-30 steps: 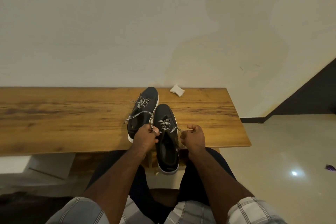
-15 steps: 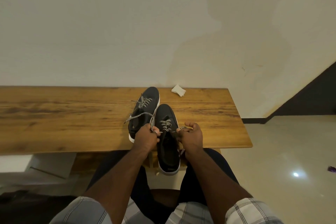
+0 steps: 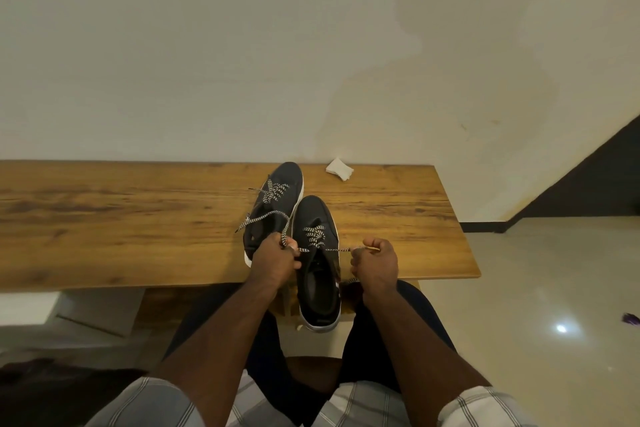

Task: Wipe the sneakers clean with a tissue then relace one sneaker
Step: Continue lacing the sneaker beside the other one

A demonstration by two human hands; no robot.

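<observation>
On the desk (image 3: pixel 138 218), the left hand (image 3: pixel 273 258) and right hand (image 3: pixel 375 260) each grip an end of the near sneaker's (image 3: pixel 317 253) lace (image 3: pixel 313 236), pulled taut; the tissue (image 3: pixel 339 169) lies by the wall

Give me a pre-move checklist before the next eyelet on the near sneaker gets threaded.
1. Left hand grips its lace end: ok.
2. Right hand grips the other lace end: ok; the lace runs taut to it.
3. Near sneaker steady: not ok; its heel overhangs the bench edge.
4. Lace crossings even at the toe end: ok.
5. Next eyelet free: cannot tell; too small.
6. Tissue out of the way: ok, by the wall.
</observation>
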